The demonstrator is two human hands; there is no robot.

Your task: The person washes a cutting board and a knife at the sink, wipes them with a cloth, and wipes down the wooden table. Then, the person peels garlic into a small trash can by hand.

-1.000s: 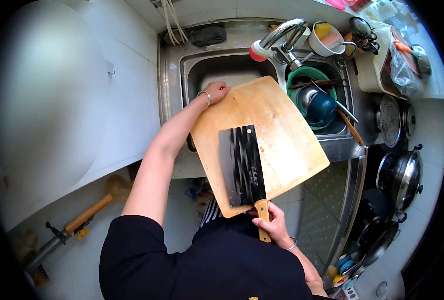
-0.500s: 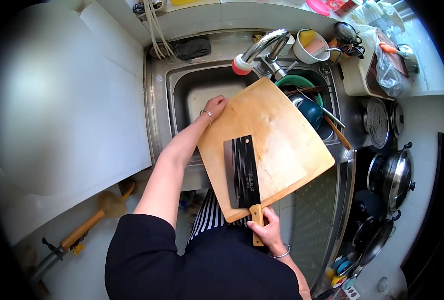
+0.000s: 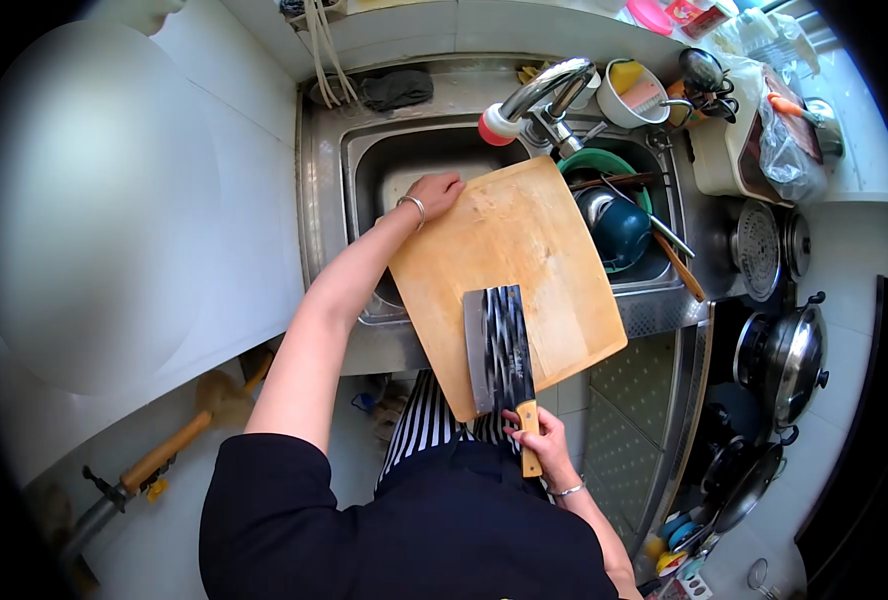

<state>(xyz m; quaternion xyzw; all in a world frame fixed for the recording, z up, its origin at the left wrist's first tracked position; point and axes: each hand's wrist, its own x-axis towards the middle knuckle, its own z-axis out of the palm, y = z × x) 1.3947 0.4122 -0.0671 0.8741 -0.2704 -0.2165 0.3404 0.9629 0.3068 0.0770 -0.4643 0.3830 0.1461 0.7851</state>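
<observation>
My left hand [image 3: 436,194] grips the far-left edge of a wooden cutting board [image 3: 504,235], its fingers closed at the rim. The board is held over the front of the metal sink and partly covers the left basin. In my right hand [image 3: 548,440] is a cleaver [image 3: 500,345], gripped by its light wooden handle. The dark, patterned blade overlaps the near part of the board, pointing away from me. Part of the right fingers is hidden behind the handle.
A chrome faucet [image 3: 549,95] arches over the sink [image 3: 326,200]. A green basin [image 3: 604,160] with a dark pot [image 3: 624,232] and utensils fills the right bowl. A white bowl [image 3: 632,108] stands behind. Pans and a lidded wok [image 3: 799,350] are at the right.
The cutting board has turned slightly, its right corner shifting left and its left corner moving farther from me. The cleaver has moved a little right, still in my right hand.
</observation>
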